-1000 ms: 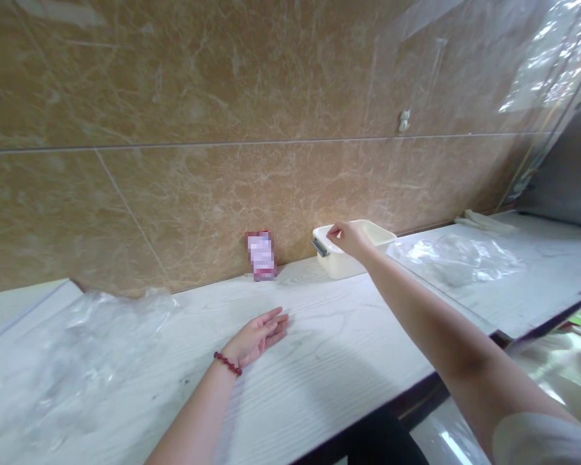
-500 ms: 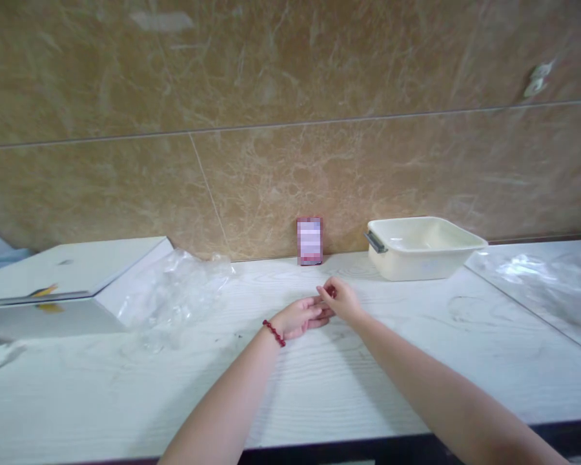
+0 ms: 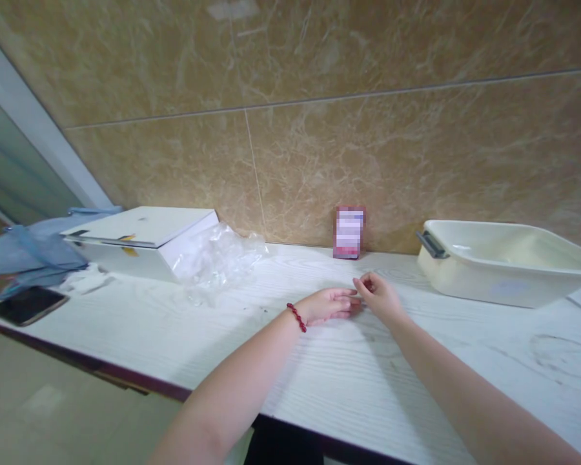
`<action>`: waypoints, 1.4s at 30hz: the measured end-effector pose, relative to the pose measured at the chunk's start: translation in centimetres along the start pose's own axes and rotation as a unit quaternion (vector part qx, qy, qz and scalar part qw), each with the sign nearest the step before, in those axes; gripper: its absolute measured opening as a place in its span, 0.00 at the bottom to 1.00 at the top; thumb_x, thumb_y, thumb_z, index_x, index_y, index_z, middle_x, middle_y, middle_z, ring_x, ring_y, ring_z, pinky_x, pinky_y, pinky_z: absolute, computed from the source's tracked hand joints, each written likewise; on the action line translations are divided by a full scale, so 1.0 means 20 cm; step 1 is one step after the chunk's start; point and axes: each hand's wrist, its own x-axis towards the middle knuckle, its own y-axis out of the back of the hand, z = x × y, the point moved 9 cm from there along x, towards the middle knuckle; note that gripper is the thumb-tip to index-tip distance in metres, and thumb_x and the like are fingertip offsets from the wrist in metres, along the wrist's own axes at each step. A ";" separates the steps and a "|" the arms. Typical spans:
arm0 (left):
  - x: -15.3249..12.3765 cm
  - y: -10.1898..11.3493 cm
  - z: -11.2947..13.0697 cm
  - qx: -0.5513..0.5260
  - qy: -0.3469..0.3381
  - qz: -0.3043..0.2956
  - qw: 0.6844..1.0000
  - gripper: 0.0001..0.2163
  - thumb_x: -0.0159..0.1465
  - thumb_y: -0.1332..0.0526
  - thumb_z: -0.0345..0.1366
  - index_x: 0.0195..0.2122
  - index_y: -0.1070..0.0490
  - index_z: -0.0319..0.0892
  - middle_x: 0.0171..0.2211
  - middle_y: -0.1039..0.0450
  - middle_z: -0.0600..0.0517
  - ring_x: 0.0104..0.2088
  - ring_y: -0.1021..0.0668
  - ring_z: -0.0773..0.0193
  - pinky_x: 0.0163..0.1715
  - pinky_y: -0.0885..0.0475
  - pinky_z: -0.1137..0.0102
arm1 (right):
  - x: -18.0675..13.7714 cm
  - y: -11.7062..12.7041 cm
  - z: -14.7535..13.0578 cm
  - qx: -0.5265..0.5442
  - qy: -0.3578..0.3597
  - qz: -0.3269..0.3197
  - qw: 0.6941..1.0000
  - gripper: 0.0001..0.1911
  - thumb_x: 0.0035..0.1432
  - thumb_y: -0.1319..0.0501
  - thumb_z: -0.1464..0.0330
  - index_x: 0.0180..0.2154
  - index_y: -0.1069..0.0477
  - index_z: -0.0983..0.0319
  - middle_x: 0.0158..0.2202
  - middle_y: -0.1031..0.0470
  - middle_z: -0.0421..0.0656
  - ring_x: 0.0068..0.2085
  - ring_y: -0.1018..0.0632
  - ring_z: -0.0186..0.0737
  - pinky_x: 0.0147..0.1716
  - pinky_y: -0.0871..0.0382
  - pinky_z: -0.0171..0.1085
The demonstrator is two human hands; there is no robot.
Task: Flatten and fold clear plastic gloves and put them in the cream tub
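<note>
My left hand (image 3: 332,305), with a red bead bracelet (image 3: 297,318) at the wrist, is stretched out just above the white tabletop (image 3: 290,368). Its fingers are extended and slightly apart, with nothing visible in them. Facing it, my right hand (image 3: 380,298) has its fingers curled in towards the thumb. The fingertips of both hands nearly meet; whether they touch I cannot tell. Anything inside the right fingers is hidden. Behind the hands, a small upright card or box with a red border (image 3: 349,233) leans near the wall, its face blurred.
A cream plastic basin (image 3: 494,278) with a grey handle stands at right. Left are a white box (image 3: 145,226), crumpled clear plastic (image 3: 223,261), a blue bag (image 3: 33,248) and a dark phone (image 3: 29,305) near the table edge. A marble-patterned wall (image 3: 310,161) rises behind.
The view has turned to the left, bringing the bag, the phone and the floor into sight. My hands stay close together; the right fingers have drawn slightly back from the left hand.
</note>
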 end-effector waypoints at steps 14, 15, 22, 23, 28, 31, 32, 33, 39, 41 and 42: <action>-0.45 0.66 0.52 0.652 0.096 0.329 0.676 0.20 0.53 0.45 0.38 0.48 0.39 0.42 0.48 0.36 0.47 0.48 0.34 0.59 0.47 0.42 0.70 | 0.01 -0.01 0.01 -0.012 -0.010 -0.012 1.000 0.15 0.48 0.49 0.55 0.22 0.40 0.60 0.18 0.36 0.38 0.21 0.35 0.32 0.20 0.44 0.31; -0.50 0.74 0.56 0.657 0.104 0.355 0.656 0.21 0.54 0.45 0.37 0.49 0.40 0.41 0.49 0.37 0.45 0.49 0.35 0.57 0.48 0.44 0.67 | 0.01 -0.02 0.02 -0.010 -0.008 -0.012 1.000 0.15 0.48 0.49 0.55 0.22 0.39 0.60 0.18 0.35 0.38 0.21 0.35 0.32 0.20 0.44 0.31; -0.76 1.20 0.66 0.700 0.176 0.502 0.476 0.29 0.52 0.44 0.36 0.55 0.52 0.43 0.55 0.49 0.40 0.54 0.44 0.48 0.47 0.45 0.55 | 0.02 -0.03 0.02 0.005 0.001 -0.015 1.000 0.15 0.48 0.48 0.56 0.22 0.39 0.61 0.18 0.35 0.38 0.20 0.34 0.32 0.20 0.44 0.31; -0.76 1.24 0.64 0.705 0.179 0.485 0.485 0.25 0.52 0.45 0.35 0.53 0.47 0.42 0.52 0.42 0.41 0.51 0.39 0.52 0.45 0.42 0.60 | 0.02 -0.03 0.01 0.006 0.001 -0.017 1.000 0.15 0.48 0.48 0.56 0.22 0.39 0.61 0.18 0.35 0.38 0.20 0.34 0.32 0.20 0.44 0.31; -0.74 1.30 0.59 0.724 0.162 0.439 0.507 0.12 0.58 0.53 0.33 0.39 0.34 0.40 0.38 0.29 0.44 0.40 0.28 0.59 0.38 0.37 0.68 | 0.02 -0.03 0.02 0.007 -0.008 -0.020 1.000 0.15 0.48 0.48 0.56 0.22 0.39 0.61 0.17 0.35 0.38 0.20 0.35 0.32 0.20 0.45 0.30; -0.75 1.26 0.60 0.732 0.141 0.427 0.512 0.12 0.59 0.53 0.37 0.39 0.35 0.41 0.34 0.28 0.45 0.36 0.27 0.60 0.34 0.37 0.70 | 0.02 -0.03 0.02 0.009 -0.007 -0.016 1.000 0.16 0.47 0.48 0.55 0.21 0.39 0.61 0.18 0.35 0.39 0.20 0.35 0.32 0.19 0.45 0.30; -0.75 1.25 0.61 0.734 0.137 0.423 0.514 0.12 0.59 0.53 0.38 0.38 0.34 0.41 0.33 0.28 0.46 0.35 0.27 0.60 0.32 0.37 0.71 | 0.02 -0.03 0.03 0.011 -0.007 -0.015 1.000 0.16 0.47 0.48 0.55 0.21 0.39 0.61 0.18 0.35 0.39 0.20 0.35 0.32 0.19 0.45 0.31; -0.76 1.25 0.62 0.735 0.134 0.420 0.515 0.13 0.58 0.52 0.40 0.37 0.34 0.41 0.32 0.28 0.47 0.34 0.27 0.61 0.31 0.37 0.72 | 0.02 -0.03 0.03 0.012 -0.007 -0.014 1.000 0.17 0.47 0.49 0.54 0.21 0.39 0.61 0.18 0.35 0.39 0.20 0.35 0.32 0.19 0.45 0.31; -0.86 1.26 0.75 0.731 0.128 0.448 0.499 0.17 0.59 0.55 0.44 0.32 0.31 0.41 0.33 0.28 0.47 0.36 0.27 0.61 0.34 0.37 0.72 | 0.02 -0.03 0.03 0.020 -0.012 -0.015 1.000 0.16 0.48 0.49 0.55 0.22 0.39 0.61 0.18 0.35 0.38 0.20 0.35 0.31 0.20 0.45 0.30; -0.91 1.29 0.83 0.722 0.133 0.476 0.483 0.17 0.60 0.58 0.41 0.35 0.32 0.39 0.35 0.28 0.44 0.38 0.28 0.59 0.35 0.37 0.70 | 0.02 -0.03 0.03 0.019 -0.013 -0.015 1.000 0.16 0.48 0.49 0.55 0.22 0.39 0.61 0.18 0.35 0.38 0.20 0.35 0.31 0.20 0.45 0.30; -0.94 1.31 0.87 0.717 0.135 0.493 0.474 0.18 0.60 0.59 0.39 0.37 0.33 0.37 0.35 0.29 0.43 0.38 0.28 0.58 0.35 0.37 0.69 | 0.02 -0.03 0.03 0.017 -0.013 -0.016 1.000 0.16 0.48 0.49 0.55 0.22 0.39 0.61 0.18 0.36 0.38 0.20 0.36 0.31 0.20 0.45 0.30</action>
